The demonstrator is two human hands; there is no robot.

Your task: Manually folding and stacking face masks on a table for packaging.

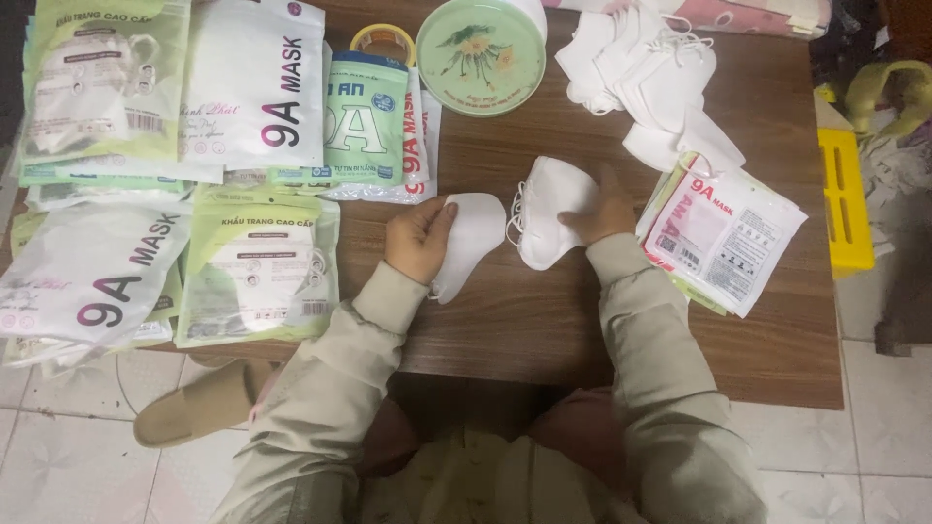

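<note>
- Head view: the step in hand looks like sorting loose white face masks, one in each hand, over a brown wooden table (544,320); this is a judgement from how the things lie.
- Far out beyond the left hand, stacks of sealed mask packets (257,262), green-and-white and plain white, cover that end of the table, well apart from the fingers.
- The left hand (419,238) is curled shut around the edge of a folded white mask (471,238), thumb on top, the mask's lower tip hanging toward the table edge.
- Just ahead of the left hand stand a small green packet (367,121), a roll of tape (383,41) and a round green tin lid with a flower print (481,53).
- Between the two hands is a narrow gap; the two masks lie near each other, and I cannot tell whether their edges touch.
- The right hand (602,209) lies half open, fingers spread flat, pressing a second white mask (549,213) on the table, its ear loops bunched on the side toward the left hand.
- Ahead of the right hand lies a heap of loose white masks (646,73).
- Just beside the right wrist is a pink-and-white mask packet (723,233).
- The next move likely calls for a firm pinch on both masks and keeping the ear loops untangled.
</note>
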